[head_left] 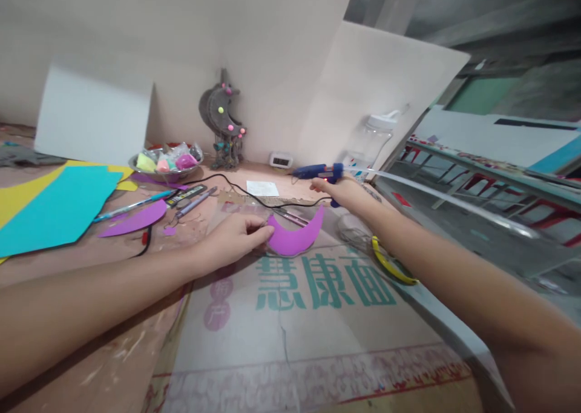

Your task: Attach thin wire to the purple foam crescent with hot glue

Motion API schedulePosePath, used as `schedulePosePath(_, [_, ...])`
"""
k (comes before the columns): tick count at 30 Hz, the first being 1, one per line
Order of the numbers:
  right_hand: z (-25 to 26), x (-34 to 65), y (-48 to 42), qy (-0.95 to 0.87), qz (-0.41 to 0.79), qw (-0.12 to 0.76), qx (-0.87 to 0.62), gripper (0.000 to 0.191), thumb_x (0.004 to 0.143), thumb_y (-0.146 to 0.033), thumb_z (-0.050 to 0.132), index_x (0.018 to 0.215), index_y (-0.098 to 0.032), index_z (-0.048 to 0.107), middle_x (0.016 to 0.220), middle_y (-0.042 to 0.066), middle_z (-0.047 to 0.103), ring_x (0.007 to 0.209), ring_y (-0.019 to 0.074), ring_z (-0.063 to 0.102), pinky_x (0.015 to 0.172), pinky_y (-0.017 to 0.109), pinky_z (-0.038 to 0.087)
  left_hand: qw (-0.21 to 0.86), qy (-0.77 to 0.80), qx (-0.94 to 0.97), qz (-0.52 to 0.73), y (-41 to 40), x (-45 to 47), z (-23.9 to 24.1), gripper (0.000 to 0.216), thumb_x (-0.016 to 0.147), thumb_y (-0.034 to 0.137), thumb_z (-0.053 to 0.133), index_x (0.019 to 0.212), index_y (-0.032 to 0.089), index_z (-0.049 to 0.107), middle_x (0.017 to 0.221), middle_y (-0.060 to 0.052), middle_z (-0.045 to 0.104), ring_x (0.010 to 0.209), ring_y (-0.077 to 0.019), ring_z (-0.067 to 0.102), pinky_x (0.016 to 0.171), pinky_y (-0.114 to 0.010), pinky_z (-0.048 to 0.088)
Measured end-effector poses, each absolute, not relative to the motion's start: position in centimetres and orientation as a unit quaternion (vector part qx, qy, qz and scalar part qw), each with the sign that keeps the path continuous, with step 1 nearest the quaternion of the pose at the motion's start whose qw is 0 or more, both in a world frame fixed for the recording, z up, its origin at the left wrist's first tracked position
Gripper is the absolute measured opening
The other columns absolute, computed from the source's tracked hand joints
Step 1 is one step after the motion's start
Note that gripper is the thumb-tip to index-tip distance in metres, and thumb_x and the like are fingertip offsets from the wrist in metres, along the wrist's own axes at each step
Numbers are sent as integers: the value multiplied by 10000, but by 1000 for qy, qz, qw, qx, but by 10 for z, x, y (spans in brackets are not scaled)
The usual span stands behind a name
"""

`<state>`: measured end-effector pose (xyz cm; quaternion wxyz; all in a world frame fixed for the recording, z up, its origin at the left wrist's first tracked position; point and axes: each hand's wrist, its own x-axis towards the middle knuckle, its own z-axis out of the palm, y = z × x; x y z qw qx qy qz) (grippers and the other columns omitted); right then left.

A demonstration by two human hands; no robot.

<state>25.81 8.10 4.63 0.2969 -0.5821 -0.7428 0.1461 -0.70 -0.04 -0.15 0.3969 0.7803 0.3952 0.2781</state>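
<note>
- The left hand (247, 234) is pinching the left tip of a purple paper moon (295, 238), with its thumb and finger clamped on it
- The purple paper moon sits in the middle, just over a big printed sheet (236, 355) with green letters, and its other tip points up to the right
- The right hand (342, 189) is wrapped around a blue glue gun (318, 171), clamped on its handle
- The nose of the glue gun points left, and a long clear glue stick (445, 198) pokes out of its back
- A black cord (272, 206) curls across the table (122, 340) behind the purple paper moon, over to the glue gun
- A clear bottle (370, 140) with a white lid stands behind the right hand
- A little white clock (281, 160) and a small white note (263, 188) are near the wall, left of the bottle
- A gray moon toy (213, 113) with bright dots stands up against the wall
- A bowl (175, 175) of colorful lumps is left of the gray moon toy
- Blue paper (59, 210) lies on top of yellow paper (18, 198) at the far left
</note>
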Motion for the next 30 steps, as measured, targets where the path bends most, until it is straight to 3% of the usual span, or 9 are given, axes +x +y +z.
schedulePosePath(4, [40,234,112,-719,123,255,-635,374,676,-491,688,851,-162,703,757,43,690,700,169,617,635,257,473,387,393,788,275,-1,-7,-1,340,863,384,418,633,166,540,617,2,549,604,-140,500,560,-234,359])
schedulePosePath(8, [27,211,131,-726,151,230,-631,350,722,-471,662,838,-143,689,621,38,644,559,144,573,538,245,448,397,387,785,277,-1,-7,0,326,860,365,429,629,164,541,604,9,537,588,-131,486,548,-231,348])
schedulePosePath(13, [14,210,142,-745,200,206,-602,387,798,-489,583,877,-118,657,608,46,650,486,124,552,504,241,451,423,398,762,287,2,-7,-2,334,863,384,436,648,160,559,614,3,554,596,-132,500,560,-231,366])
schedulePosePath(20, [23,234,132,-757,122,217,-604,405,790,-430,621,1031,-105,644,948,104,709,827,177,640,733,242,463,421,395,758,304,5,-8,-6,341,850,412,452,639,163,549,620,2,569,599,-136,517,558,-224,386])
schedulePosePath(26, [42,254,84,-802,28,199,-562,318,854,-397,530,1028,-161,654,1015,109,700,915,224,631,780,276,441,424,397,750,316,5,-7,-5,321,844,381,470,624,161,550,608,5,584,584,-127,532,552,-217,398])
schedulePosePath(30, [53,248,42,-775,-86,298,-551,283,900,-370,437,914,-171,637,899,81,685,835,211,610,730,293,421,434,414,727,334,5,-7,-1,303,836,358,492,615,159,549,599,6,611,590,-131,573,575,-222,432])
